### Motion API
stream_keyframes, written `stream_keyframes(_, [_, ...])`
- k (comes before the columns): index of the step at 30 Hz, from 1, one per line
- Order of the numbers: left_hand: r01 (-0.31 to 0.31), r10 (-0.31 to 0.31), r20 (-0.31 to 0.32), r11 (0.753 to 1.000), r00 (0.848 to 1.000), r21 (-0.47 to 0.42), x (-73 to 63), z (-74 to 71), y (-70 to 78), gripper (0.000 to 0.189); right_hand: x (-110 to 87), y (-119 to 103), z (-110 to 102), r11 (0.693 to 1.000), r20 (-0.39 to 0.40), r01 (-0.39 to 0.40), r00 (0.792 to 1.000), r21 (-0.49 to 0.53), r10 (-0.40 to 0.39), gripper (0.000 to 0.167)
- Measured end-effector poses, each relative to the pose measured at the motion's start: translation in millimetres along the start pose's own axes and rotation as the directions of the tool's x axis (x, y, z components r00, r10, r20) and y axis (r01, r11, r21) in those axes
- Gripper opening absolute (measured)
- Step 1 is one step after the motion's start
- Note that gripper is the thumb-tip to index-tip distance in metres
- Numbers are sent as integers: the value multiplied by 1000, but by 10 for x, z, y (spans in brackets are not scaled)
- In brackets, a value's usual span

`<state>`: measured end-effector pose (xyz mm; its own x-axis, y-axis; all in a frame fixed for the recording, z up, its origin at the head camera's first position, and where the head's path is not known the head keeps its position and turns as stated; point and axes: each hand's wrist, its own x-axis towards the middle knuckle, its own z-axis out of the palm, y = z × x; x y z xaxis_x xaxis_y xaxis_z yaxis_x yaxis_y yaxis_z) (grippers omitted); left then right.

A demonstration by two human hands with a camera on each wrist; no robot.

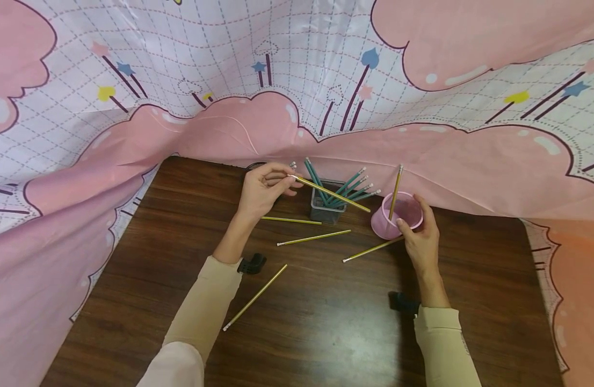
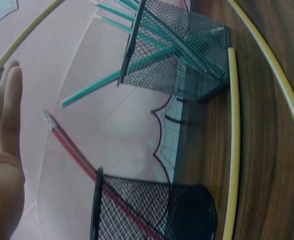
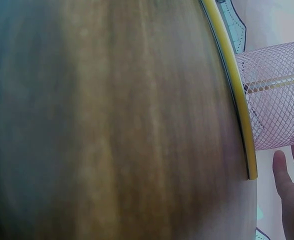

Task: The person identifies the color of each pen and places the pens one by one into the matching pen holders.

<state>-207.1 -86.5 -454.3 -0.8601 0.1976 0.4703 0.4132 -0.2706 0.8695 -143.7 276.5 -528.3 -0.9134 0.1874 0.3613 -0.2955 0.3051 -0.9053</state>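
Note:
My left hand [image 1: 260, 193] pinches a yellow pencil [image 1: 333, 194] near its eraser end, holding it aslant in the air. The pencil's other end points right, toward a pink mesh cup [image 1: 381, 226]. My right hand [image 1: 424, 242] grips that cup at its right side, thumb at the front of the rim and fingers behind. One yellow pencil [image 1: 396, 185] stands leaning in the cup, eraser up. Behind the held pencil is a square black mesh holder [image 1: 327, 216] with several teal pencils [image 1: 312, 174].
Loose yellow pencils lie on the brown wooden table [image 1: 326, 322]: one [image 1: 255, 297] by the left forearm, others [image 1: 313, 237] near the holder. A round black mesh cup [image 2: 192, 212] with a red pencil [image 2: 77, 156] stands by my left hand. A patterned cloth [image 1: 287, 123] hangs behind.

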Motion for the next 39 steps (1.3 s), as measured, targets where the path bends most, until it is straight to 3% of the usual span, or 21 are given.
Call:
stream_keyframes(8, [3,-3,-19,1000,1000,-15,75,132,-22,14,-8,-5,-16,1000,-1,9,1000,-9,-9,66])
stream_keyframes(14, [17,-17,1,999,1000,-31,154,243,-26,12,-4,1,-28,999,-5,20,1000,-29,-21,65])
stream_keyframes(20, [40,-38,33,998,999,-44,310,433,-41,13,-10,11,-29,999,-12,30,999,-34,-31,65])
stream_keyframes(26, [73,-73,42,997,996,-2,456,606,-44,16,-3,18,-8,999,-17,38,999,-30,-38,65])
stream_keyframes(39, [79,-79,51,997,996,-7,530,738,-112,17,-5,18,-1,999,-7,25,1000,-27,-25,66])
